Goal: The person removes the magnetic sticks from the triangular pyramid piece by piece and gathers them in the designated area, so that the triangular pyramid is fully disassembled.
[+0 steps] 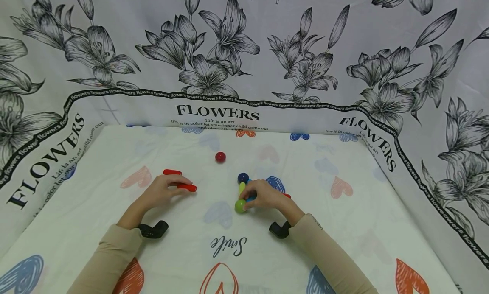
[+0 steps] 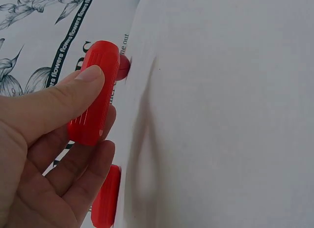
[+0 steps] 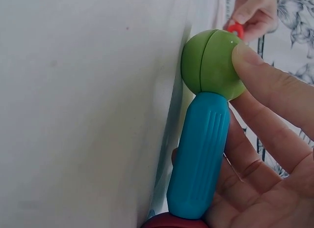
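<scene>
My left hand (image 1: 164,189) pinches a red rod (image 2: 100,102) between thumb and fingers, just above the table. A second red rod (image 1: 172,172) lies beyond that hand's fingers. My right hand (image 1: 265,195) holds the green ball (image 3: 211,63) between thumb and fingers. A blue rod (image 3: 198,154) joins this ball to a dark red ball (image 3: 174,221), seen at the bottom of the right wrist view. From the green ball a yellow-green rod (image 1: 242,187) runs to a dark blue ball (image 1: 243,177). My right hand hides part of this joined piece.
A loose red ball (image 1: 220,157) sits toward the back middle of the table. A small red piece (image 1: 286,196) shows past my right hand, mostly hidden. The white cloth (image 1: 183,251) carries printed hearts, and a flower-printed curtain (image 1: 214,111) rises behind it.
</scene>
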`<control>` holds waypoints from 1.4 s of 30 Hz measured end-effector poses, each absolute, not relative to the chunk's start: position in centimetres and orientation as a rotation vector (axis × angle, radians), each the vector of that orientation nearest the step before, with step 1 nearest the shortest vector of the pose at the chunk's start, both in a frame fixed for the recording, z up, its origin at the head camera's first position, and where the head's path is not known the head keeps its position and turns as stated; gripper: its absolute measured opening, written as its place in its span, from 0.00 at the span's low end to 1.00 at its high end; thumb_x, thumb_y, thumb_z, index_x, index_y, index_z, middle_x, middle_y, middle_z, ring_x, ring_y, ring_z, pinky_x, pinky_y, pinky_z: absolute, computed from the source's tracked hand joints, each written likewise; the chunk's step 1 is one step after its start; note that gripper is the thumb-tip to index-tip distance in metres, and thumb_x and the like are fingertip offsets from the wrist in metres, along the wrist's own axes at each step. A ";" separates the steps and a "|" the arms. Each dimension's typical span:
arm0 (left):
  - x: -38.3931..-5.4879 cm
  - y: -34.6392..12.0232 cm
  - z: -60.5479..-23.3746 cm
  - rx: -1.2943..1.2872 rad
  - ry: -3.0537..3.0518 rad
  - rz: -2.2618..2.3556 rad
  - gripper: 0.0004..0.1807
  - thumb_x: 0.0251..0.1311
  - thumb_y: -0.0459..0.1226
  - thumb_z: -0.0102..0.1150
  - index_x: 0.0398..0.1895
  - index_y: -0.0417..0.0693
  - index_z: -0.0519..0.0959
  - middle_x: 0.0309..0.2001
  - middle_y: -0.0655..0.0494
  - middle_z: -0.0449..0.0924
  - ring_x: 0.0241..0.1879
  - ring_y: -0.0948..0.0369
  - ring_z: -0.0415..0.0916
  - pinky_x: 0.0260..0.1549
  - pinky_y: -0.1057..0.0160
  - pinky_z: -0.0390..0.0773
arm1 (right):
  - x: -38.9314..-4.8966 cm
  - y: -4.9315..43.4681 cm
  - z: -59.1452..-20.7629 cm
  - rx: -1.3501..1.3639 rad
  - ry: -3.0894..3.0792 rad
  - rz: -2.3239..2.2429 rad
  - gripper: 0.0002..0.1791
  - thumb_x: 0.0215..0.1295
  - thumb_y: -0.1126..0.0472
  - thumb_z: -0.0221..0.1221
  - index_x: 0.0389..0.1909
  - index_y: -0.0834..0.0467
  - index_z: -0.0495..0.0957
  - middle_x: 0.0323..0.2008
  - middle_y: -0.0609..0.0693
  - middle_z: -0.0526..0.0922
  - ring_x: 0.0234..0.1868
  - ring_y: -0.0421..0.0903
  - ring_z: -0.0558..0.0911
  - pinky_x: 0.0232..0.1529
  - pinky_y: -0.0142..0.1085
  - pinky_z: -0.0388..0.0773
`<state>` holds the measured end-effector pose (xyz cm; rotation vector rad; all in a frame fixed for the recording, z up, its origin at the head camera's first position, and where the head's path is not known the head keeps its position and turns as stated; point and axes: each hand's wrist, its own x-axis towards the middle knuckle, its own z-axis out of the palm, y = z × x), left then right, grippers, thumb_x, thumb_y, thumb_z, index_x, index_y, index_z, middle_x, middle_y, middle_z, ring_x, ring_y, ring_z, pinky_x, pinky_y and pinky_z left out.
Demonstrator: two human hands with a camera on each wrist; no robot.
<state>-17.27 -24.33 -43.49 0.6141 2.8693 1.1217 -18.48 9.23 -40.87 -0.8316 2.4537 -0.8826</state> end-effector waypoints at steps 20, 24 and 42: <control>-17.5 -26.2 -44.2 0.589 2.920 1.223 0.12 0.50 0.34 0.70 0.40 0.46 0.86 0.50 0.40 0.83 0.49 0.68 0.76 0.45 0.86 0.73 | -18.5 9.2 -40.8 -0.831 2.462 -0.884 0.14 0.52 0.60 0.71 0.41 0.57 0.85 0.38 0.52 0.83 0.39 0.41 0.76 0.44 0.29 0.76; -17.6 -26.4 -44.4 0.552 2.925 1.203 0.13 0.50 0.34 0.70 0.41 0.46 0.85 0.50 0.41 0.83 0.49 0.63 0.78 0.45 0.88 0.71 | -18.5 9.2 -40.8 -0.829 2.470 -0.876 0.14 0.52 0.60 0.71 0.40 0.57 0.86 0.37 0.51 0.83 0.38 0.40 0.76 0.43 0.28 0.75; -17.8 -27.2 -44.2 0.492 2.992 1.208 0.12 0.51 0.31 0.69 0.41 0.43 0.84 0.48 0.40 0.84 0.48 0.48 0.79 0.43 0.87 0.72 | -18.4 9.3 -40.9 -0.849 2.472 -0.882 0.13 0.51 0.61 0.71 0.40 0.57 0.86 0.37 0.51 0.85 0.39 0.44 0.80 0.43 0.32 0.80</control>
